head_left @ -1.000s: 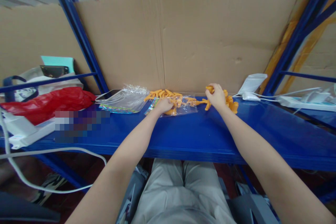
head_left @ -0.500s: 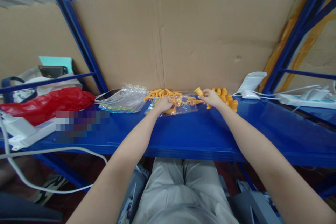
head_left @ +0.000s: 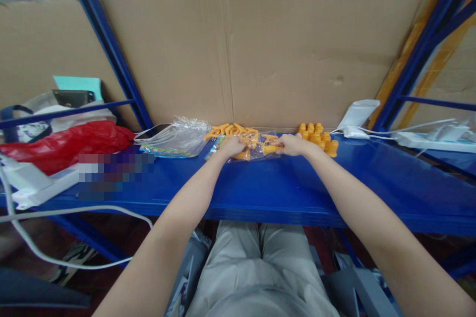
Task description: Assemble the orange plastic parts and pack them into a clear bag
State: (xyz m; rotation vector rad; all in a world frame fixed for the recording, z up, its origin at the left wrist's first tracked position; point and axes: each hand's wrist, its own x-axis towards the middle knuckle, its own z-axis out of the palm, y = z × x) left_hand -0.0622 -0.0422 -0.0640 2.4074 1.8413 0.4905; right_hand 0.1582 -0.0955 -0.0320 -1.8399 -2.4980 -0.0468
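My left hand (head_left: 232, 146) is closed on a clear plastic bag (head_left: 248, 148) with orange plastic pieces inside, pressed to the blue shelf (head_left: 282, 185). My right hand (head_left: 292, 144) pinches one orange piece (head_left: 270, 148) at the bag's right end. A loose heap of long orange pieces (head_left: 229, 131) lies just behind the bag. A cluster of short orange pieces (head_left: 318, 137) stands to the right of my right hand.
A stack of clear bags (head_left: 177, 139) and a phone (head_left: 153, 132) lie left of the bag. Further left are a red bag (head_left: 65, 142) and a white box (head_left: 28, 184). White pouch (head_left: 357, 113) and power strip (head_left: 435, 141) sit right. Cardboard (head_left: 282, 49) backs the shelf.
My right hand left the cluster of short orange pieces, carried one piece leftward and lowered it to the bag's right end. My left hand stayed on the bag.
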